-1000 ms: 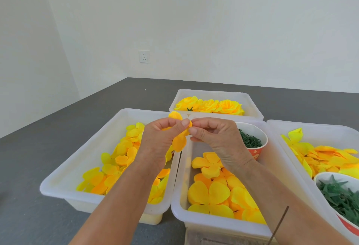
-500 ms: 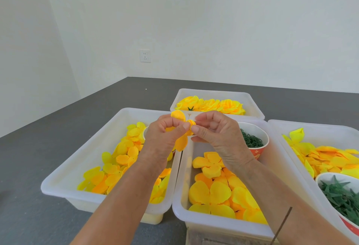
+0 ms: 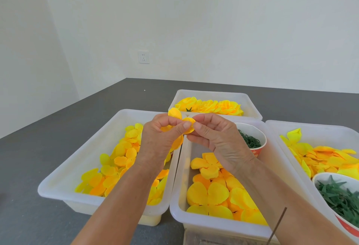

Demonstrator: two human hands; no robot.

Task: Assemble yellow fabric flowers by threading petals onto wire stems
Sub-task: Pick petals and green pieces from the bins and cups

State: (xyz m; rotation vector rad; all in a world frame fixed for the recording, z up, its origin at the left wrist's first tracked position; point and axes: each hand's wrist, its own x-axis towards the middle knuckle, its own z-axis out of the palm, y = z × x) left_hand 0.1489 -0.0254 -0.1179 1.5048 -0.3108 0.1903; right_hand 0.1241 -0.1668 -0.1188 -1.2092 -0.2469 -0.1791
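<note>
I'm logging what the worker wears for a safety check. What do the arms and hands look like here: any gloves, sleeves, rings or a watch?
Both forearms are bare with no sleeves in view. The left hand and right hand wear no gloves, and no rings, watch or wristband show.

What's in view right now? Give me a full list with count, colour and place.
bins: four, white plastic, three in a near row, one behind.
loose petals: many, yellow-orange, in the three near bins.
finished flowers: several, yellow, in the far bin.
cup of rings: one, white and red, dark green rings inside, in the middle bin's far right corner.
bowl of leaves: one, white and red, green leaf pieces inside, in the right bin.
thin stick: one, dark, bottom edge.
wall socket: one, white, far wall.
held petal piece: one, yellow-orange, above the bins.
left hand: pinches the petal piece.
right hand: pinches it too.
</note>
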